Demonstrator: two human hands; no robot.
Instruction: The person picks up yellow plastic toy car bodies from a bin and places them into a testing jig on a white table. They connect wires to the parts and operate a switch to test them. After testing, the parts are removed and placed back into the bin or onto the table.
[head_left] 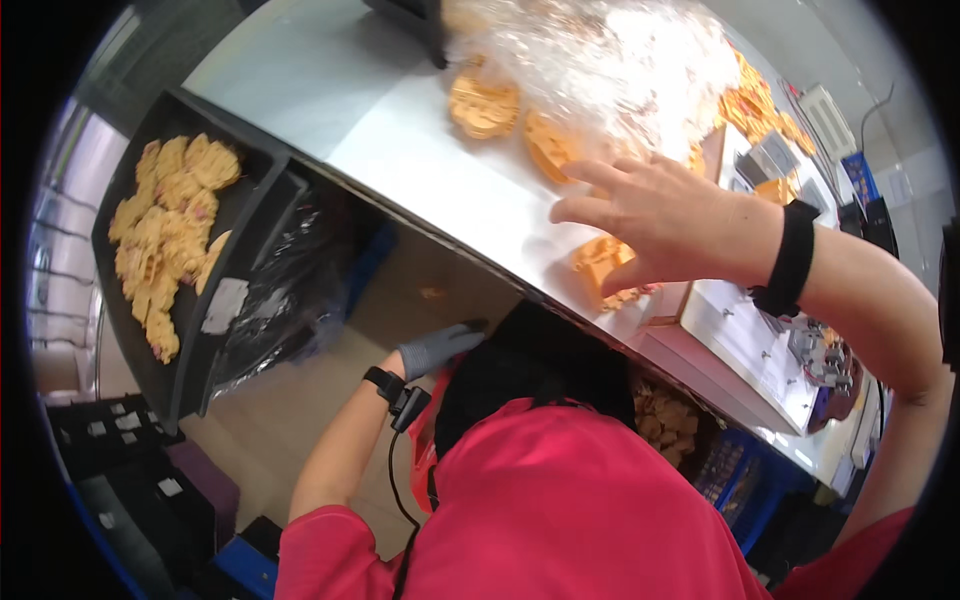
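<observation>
Over the white table, my bare right hand (650, 215) reaches in with its fingers spread and nothing gripped in them. Just under its thumb side lies an orange-yellow moulded piece (598, 262), partly hidden by the hand. Another such piece (546, 145) sits beyond the fingertips, at the edge of a crumpled clear plastic bag (610, 65). A rounder orange-yellow piece (484, 105) rests to the left of it. My left hand (440, 350), in a grey glove, hangs low beside my black-clothed lap, below the table edge. Its fingers look stretched out, and I see nothing held.
A black tray (262, 165) heaped with orange-yellow pieces (175, 225) stands left of the table (400, 150). On the right is a white box-like fixture (745, 340) with metal clamps (822, 355). More pieces lie at the far right. Below the table are a bin of pieces (663, 425) and blue crates (735, 480).
</observation>
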